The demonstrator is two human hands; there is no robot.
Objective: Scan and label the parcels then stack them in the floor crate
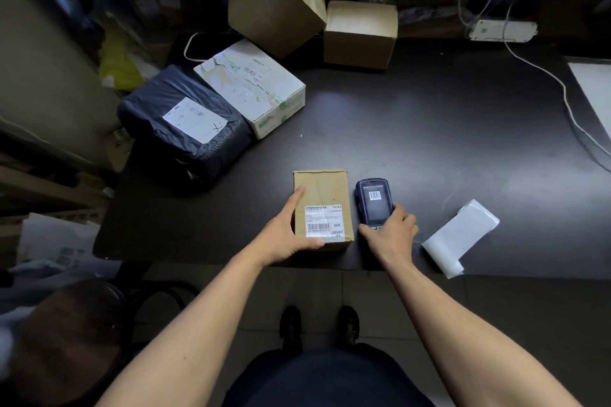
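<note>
Left hand [287,232] grasps the small brown parcel [322,208] by its left side and near edge, label up, at the front of the dark desk [429,129]. Right hand [393,235] grips the lower end of a handheld scanner [374,203] lying just beside it, barcode on screen. Four more parcels sit further back; a white label roll [461,236] lies to the right.

At the upper right of the frame we see a white power strip [502,30] on the dark table [429,129], its white cable [542,71] trailing toward the right edge. At lower left sits a brown round stool [69,334].
</note>
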